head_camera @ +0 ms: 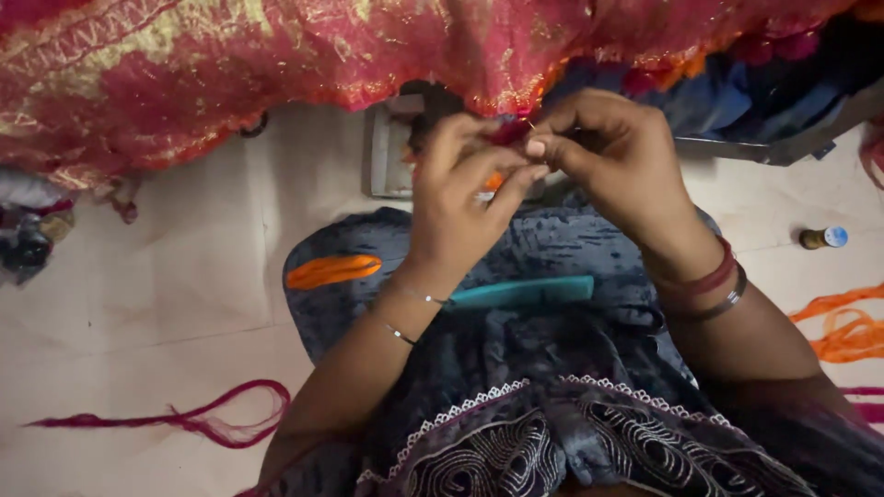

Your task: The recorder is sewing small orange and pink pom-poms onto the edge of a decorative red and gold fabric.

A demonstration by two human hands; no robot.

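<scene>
My left hand and my right hand meet at the lower edge of a red and gold cloth that hangs across the top of the view. Both pinch a small tuft of red and orange thread at that edge. Whether a needle is between the fingers cannot be told. A teal comb lies on my lap, on dark blue fabric, just below my wrists. An orange thread bundle rests on the same fabric to the left.
A loop of magenta thread lies on the pale floor at lower left. Orange threads and a small thread spool sit at the right. A grey tray stands behind my hands. Dark clothes are piled at the upper right.
</scene>
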